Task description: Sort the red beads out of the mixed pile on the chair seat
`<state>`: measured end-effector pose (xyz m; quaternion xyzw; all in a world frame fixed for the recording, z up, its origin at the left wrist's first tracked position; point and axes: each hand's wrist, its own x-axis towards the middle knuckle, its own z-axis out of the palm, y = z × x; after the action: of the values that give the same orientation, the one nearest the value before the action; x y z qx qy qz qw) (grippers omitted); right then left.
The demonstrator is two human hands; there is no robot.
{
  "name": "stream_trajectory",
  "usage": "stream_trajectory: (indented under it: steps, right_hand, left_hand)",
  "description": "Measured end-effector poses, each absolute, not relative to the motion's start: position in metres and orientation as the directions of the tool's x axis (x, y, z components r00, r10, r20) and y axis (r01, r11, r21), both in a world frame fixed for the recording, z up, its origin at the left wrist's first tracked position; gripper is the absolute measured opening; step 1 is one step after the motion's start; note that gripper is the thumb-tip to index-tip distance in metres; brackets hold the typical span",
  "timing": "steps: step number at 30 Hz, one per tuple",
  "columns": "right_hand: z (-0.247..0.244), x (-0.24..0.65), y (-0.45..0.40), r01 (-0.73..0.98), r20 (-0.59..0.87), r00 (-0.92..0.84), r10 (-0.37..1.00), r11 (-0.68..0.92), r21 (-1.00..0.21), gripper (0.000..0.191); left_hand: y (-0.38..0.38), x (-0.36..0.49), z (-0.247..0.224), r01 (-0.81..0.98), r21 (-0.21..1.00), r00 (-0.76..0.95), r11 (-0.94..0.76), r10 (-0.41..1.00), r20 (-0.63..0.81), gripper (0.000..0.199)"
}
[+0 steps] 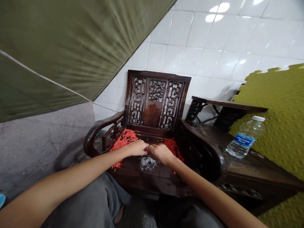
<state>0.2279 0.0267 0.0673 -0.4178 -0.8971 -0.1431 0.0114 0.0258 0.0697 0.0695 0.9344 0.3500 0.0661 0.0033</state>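
The left hand and the right hand sit close together over the middle of a dark carved wooden chair seat, their fingertips almost touching. Both hands are narrow, with the fingers bunched and curled down toward the seat. They seem to be pinching at the grains there, but the fingers hide whether anything is actually held.

Red grains lie heaped across the back of the seat, spreading from about 10 o'clock to 2 o'clock around the hands, with a few stray specks on the dark wood. A small patch of white grains sits on the bare wood at 6 o'clock from the hands, just below the fingertips.

At 12 o'clock rises the chair's carved lattice backrest. The curved left armrest stands at 9 o'clock and the right armrest at 3 o'clock. Past the right armrest, a dark wooden side table carries a plastic water bottle with a blue label. An olive foam mat fills the far edge at 3 o'clock, beside a white tile wall. An olive-green tarp hangs at 10 o'clock above a grey concrete floor, and grey trousers show at 6 o'clock beneath the forearms.
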Motion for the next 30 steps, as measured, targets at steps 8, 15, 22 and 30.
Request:
stream_trajectory:
  steps: [8,15,22,30]
  right_hand:
    - [0.069,0.225,0.024,0.729,0.121,-0.674,0.729,0.630,0.266,0.024]
    - [0.069,0.222,0.022,0.730,0.096,-0.673,0.733,0.639,0.242,0.019]
    - [0.074,0.224,0.016,0.789,0.115,-0.614,0.781,0.605,0.108,0.022]
    - [0.061,0.237,0.022,0.755,0.290,-0.584,0.758,0.639,-0.150,0.030]
  left_hand:
    - [0.068,0.026,0.071,0.653,0.095,0.743,-0.752,0.659,0.114,0.017]
    - [0.065,0.027,0.071,0.648,0.122,0.744,-0.752,0.659,0.109,0.018]
    - [0.066,0.028,0.070,0.623,0.178,0.758,-0.762,0.644,0.105,0.013]
    - [0.053,0.031,0.084,0.698,0.149,0.702,-0.701,0.710,0.052,0.021]
